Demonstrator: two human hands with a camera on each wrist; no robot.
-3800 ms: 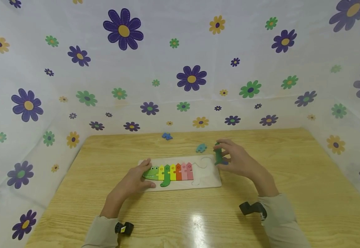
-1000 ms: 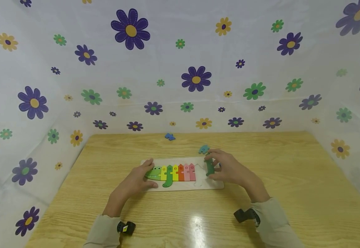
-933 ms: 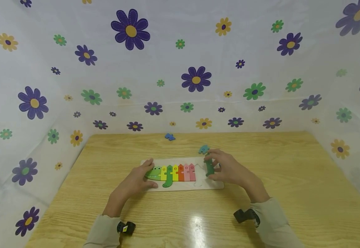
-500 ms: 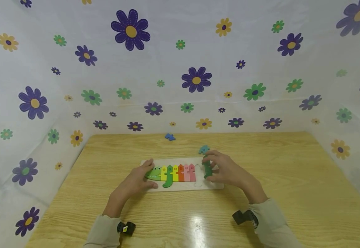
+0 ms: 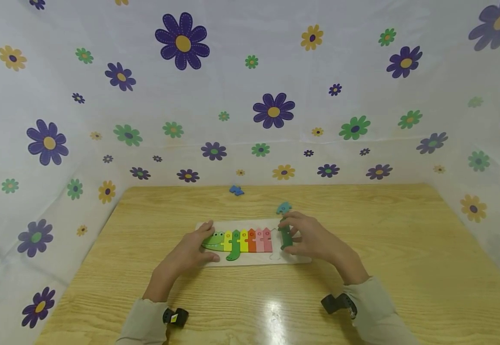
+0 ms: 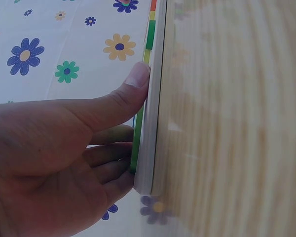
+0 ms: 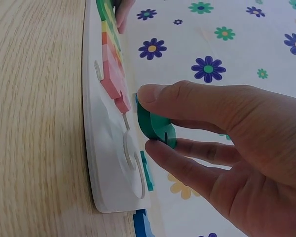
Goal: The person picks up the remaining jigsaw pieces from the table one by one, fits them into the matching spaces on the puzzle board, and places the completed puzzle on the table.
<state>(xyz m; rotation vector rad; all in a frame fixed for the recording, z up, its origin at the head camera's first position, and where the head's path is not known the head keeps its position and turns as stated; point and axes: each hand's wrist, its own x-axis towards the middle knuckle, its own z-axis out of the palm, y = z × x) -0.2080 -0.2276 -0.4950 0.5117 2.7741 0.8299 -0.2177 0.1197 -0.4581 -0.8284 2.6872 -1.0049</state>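
A wooden crocodile puzzle board (image 5: 254,258) lies on the table, its left part filled with the green head (image 5: 213,242) and yellow, green, orange and pink numbered pieces (image 5: 259,242). My left hand (image 5: 188,250) holds the board's left end, thumb at the near edge and fingers towards the far edge. Over the bare right part, my right hand (image 5: 314,238) pinches a dark green puzzle piece (image 5: 285,237) on edge between thumb and fingertips. The right wrist view shows this green piece (image 7: 153,123) apart from the board, beside the outlined tail area.
Behind the board lies a teal puzzle piece (image 5: 283,208). Farther back is a blue piece (image 5: 236,190). The right wrist view has another blue piece (image 7: 142,223) past the board's right end. Flowered white cloth (image 5: 215,96) surrounds the table (image 5: 232,302).
My right hand has brought the dark green piece leftward from the board's right edge to over its bare part, edging closer to the pink pieces. My left hand keeps its place on the board.
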